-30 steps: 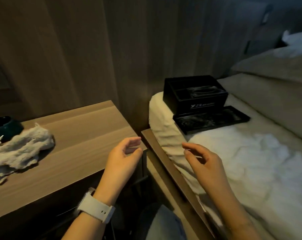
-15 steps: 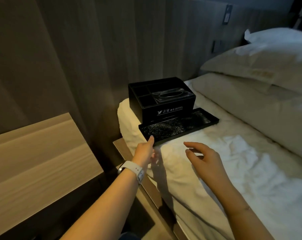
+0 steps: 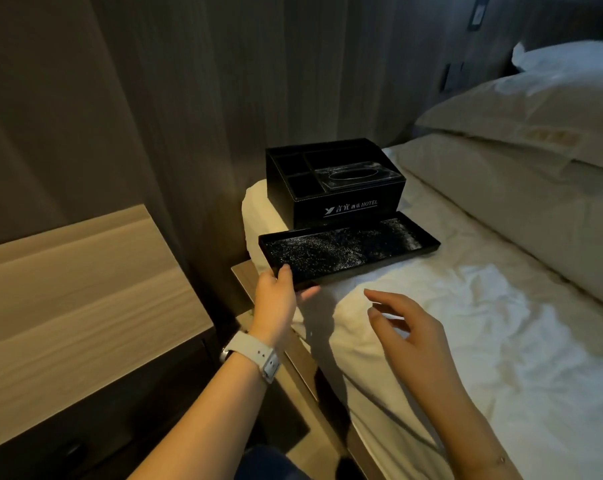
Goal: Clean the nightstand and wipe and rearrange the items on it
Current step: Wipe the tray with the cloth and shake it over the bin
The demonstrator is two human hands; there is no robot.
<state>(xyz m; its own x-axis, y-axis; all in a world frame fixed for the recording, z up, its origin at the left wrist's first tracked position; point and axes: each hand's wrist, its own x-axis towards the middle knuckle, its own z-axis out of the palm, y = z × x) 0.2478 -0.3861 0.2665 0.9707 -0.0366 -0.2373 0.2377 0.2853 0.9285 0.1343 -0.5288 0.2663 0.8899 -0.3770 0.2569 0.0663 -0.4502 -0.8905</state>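
A flat black tray (image 3: 348, 249) with a speckled, dusty bottom lies on the white bed, its left end jutting past the mattress corner. My left hand (image 3: 276, 299) grips that near-left corner, thumb on the rim and fingers underneath. Behind the tray stands a black hotel organiser box (image 3: 334, 183) with compartments and a tissue slot. My right hand (image 3: 407, 327) hovers over the sheet below the tray, fingers relaxed and holding nothing. The wooden nightstand top (image 3: 78, 306) is at the left.
White rumpled bed sheet (image 3: 501, 341) fills the right side, with pillows (image 3: 535, 109) at the back right. A wooden bed-frame edge (image 3: 293, 362) runs between nightstand and mattress. A dark panelled wall (image 3: 189, 98) rises behind.
My view swung right from the nightstand to the bed. My left hand reached forward and took hold of the tray's corner. My right hand stayed hovering over the sheet.
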